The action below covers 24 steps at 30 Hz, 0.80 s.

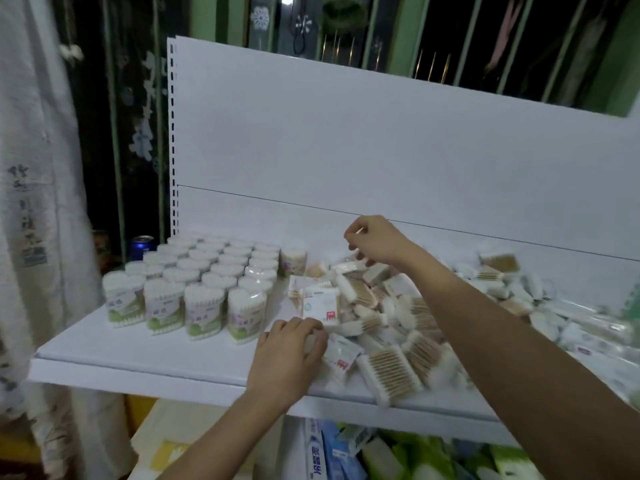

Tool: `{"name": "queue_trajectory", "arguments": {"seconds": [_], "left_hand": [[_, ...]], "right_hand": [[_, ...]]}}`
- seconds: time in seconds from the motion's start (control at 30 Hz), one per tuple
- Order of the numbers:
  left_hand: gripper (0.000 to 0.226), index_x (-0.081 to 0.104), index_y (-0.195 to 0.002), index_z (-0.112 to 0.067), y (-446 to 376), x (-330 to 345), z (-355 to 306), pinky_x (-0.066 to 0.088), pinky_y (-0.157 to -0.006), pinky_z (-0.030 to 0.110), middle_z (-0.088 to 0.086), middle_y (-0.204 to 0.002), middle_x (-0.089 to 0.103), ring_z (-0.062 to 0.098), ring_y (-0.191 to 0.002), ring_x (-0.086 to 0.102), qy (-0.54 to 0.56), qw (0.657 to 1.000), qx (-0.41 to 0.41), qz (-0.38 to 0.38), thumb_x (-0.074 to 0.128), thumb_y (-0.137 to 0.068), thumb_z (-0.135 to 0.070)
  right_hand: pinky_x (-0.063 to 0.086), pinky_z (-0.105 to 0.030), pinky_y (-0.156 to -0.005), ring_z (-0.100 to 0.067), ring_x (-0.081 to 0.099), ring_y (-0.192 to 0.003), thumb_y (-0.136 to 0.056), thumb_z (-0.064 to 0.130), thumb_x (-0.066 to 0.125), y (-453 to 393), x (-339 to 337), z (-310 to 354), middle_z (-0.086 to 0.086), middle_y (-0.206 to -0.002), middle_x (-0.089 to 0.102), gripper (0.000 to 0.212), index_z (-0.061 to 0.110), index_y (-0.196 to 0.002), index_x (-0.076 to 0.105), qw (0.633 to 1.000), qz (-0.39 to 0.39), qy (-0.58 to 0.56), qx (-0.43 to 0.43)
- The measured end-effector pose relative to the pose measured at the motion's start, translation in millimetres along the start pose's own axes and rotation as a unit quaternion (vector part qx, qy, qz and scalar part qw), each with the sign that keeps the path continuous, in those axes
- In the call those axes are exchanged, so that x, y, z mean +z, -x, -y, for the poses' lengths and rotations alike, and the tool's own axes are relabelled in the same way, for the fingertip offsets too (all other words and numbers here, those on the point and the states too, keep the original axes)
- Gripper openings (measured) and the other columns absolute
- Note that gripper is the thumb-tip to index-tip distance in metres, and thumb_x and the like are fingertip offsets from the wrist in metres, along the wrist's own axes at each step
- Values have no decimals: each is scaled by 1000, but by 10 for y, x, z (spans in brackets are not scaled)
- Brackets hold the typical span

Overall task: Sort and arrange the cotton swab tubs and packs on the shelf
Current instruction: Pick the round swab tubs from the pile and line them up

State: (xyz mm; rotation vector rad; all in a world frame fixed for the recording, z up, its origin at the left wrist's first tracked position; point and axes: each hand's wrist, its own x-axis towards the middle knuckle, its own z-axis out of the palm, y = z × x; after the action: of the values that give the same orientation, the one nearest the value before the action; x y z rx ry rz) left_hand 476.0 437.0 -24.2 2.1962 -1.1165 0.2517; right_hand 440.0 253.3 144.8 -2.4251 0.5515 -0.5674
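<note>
On the white shelf (104, 344) the cotton swab tubs (207, 271) stood upright in a tight block at the left, several rows deep, reaching back to the white back panel (346, 133). Each tub was clear and packed full of swabs standing on end, white tips showing at the top; the front row carried green and pale labels. One more tub with a purplish label (293, 261) stood alone just beside the block's right rear corner.

To the right lay a loose heap of cotton swab packs (398, 341), clear wrappers holding bundles of wooden-stemmed swabs with white tips at both ends, lying flat and at all angles, some overlapping. The heap spread along the shelf toward the right edge of view (the far packs were too blurred to tell apart). A flat pack with a white, teal and red label (320, 304) stood tilted at the heap's left edge.

The left hand (287, 355) lay palm down at the front of the heap, its fingers curled over a small pack with a red mark (341, 358). The right hand (375, 239) hovered above the back of the heap, fingers bent and pinching a thin swab (360, 231) between thumb and forefinger.

A blue can (142, 245) stood behind the shelf's left end.
</note>
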Motion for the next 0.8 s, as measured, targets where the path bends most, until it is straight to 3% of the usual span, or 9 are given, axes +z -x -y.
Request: {"name": "queue_trajectory", "arguments": {"seconds": [0.07,0.2,0.4,0.47,0.57,0.63,0.7,0.8], "left_hand": [[44,60,-109,-38,-40,-5,-99,44,-82,34,-15,-104,63,13,-99,53,17,999,1,-32,24,-92,-58],[30,60,-114,-34,-242,-59,-550,46,-83,38,-10,-111,63,19,-104,53,7,998,48,-41,37,-99,-46],[27,59,-106,-35,-475,197,-1115,46,-84,38,-7,-115,62,20,-103,54,7,999,44,28,39,-95,-49],[32,59,-113,-34,-475,341,-1212,46,-86,37,-4,-119,61,21,-107,54,1,999,33,42,37,-95,-50],[37,53,-125,-32,-412,546,-1331,45,-90,37,-2,-124,56,22,-114,51,-38,996,31,68,35,-97,-50],[36,48,-128,-34,-365,667,-1382,45,-92,39,-2,-123,54,22,-115,50,-60,995,29,73,34,-98,-50],[34,46,-128,-36,-326,738,-1428,43,-93,39,-3,-123,54,22,-116,49,-75,995,20,56,33,-99,-47],[36,48,-127,-35,-316,757,-1469,42,-93,39,-5,-124,54,21,-116,47,-102,994,16,23,31,-97,-48]], "right_hand": [[55,-27,-51,-17,64,-63,-95,16,53,281,-225,-113,-8,-90,69,15,11,-98,66,1000,-11,0,11],[40,-16,-45,-11,61,-56,-95,17,53,727,-657,-432,-5,-81,71,14,17,-94,67,996,-69,54,14],[51,-32,-67,-24,64,-78,-94,22,58,1013,-1058,-1190,-2,-92,65,5,20,-96,62,981,-173,58,63],[53,-38,-78,-22,60,-86,-93,32,63,1059,-1038,-1449,-5,-109,59,23,19,-112,59,983,-161,34,79],[39,-28,-89,-18,49,-106,-91,38,67,1118,-943,-1667,-6,-134,42,55,22,-139,45,991,-117,-3,70],[36,-23,-87,-13,48,-102,-92,33,69,1127,-862,-1730,-1,-127,40,61,25,-145,40,994,-90,-48,47],[42,-18,-75,-7,52,-86,-91,23,69,1101,-789,-1801,3,-112,48,59,27,-144,42,995,-71,-72,25],[54,-30,-78,-10,59,-86,-89,15,68,1036,-735,-1900,0,-108,57,57,29,-140,46,989,-84,-122,13]]}}
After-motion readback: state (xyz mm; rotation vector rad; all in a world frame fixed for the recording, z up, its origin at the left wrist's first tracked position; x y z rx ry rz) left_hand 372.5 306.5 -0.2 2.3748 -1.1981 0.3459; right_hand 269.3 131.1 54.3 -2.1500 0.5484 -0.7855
